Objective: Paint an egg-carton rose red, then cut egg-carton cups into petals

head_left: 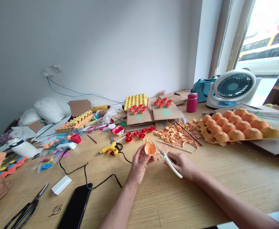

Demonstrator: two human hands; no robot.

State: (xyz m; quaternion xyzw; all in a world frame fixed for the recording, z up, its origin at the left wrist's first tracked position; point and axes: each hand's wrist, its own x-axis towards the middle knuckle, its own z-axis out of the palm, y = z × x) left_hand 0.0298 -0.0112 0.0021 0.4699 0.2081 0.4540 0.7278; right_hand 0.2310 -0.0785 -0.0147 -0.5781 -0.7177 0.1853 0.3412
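Bare forearms (120,203) reach over the table (177,203); the left hand (139,163) pinches an orange carton cup (150,150) between curled fingers, while the right hand (182,163) grips white-handled scissors (174,168), blades at the cup's rim. With fingertips so near, a slip could nick them or tear the wall. Hollow, the cup looks unevenly notched. Beyond lie orange scraps (176,135) and red flower-shaped cups (141,135).

From the wearer's head, a single wide view faced forward and down over the table (175,200), the wearer's own hands (140,163) near at lower center, the pale wall (120,47) well behind them and a bright window (256,27) toward the upper right.
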